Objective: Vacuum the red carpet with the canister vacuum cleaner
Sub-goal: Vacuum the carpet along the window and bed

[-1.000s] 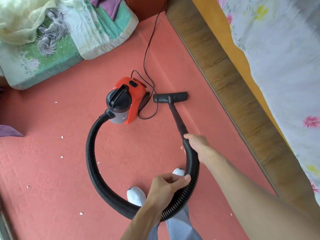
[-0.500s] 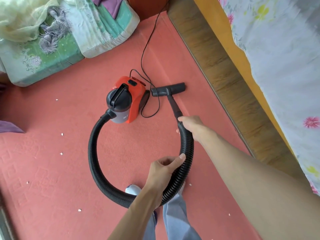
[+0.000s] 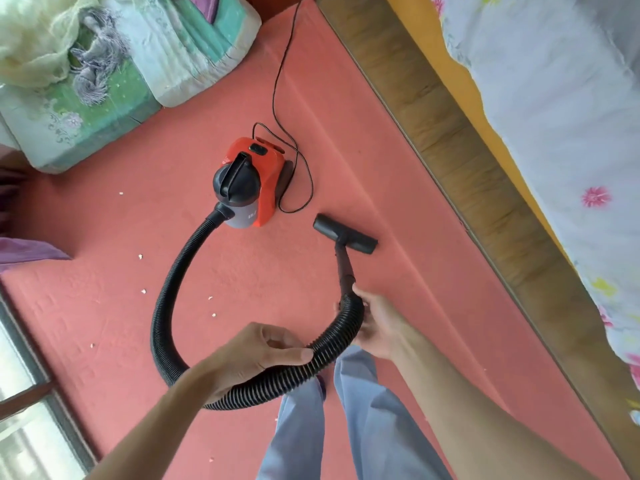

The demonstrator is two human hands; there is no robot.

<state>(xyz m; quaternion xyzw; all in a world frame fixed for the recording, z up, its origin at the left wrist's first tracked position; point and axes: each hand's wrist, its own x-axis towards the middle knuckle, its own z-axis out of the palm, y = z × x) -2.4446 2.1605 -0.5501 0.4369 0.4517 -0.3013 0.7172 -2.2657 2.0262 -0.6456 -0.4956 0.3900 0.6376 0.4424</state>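
Red carpet [image 3: 398, 188], unreadable canister label [image 3: 252, 214].

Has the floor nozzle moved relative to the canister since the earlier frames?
Yes. The floor nozzle has come back toward the person, from beside the canister to nearer than it.

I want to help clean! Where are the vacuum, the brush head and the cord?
vacuum [image 3: 266, 174]: head view, red body.
brush head [image 3: 346, 234]: head view, middle of the black bar.
cord [image 3: 277, 77]: head view, stretch lying on the carpet.
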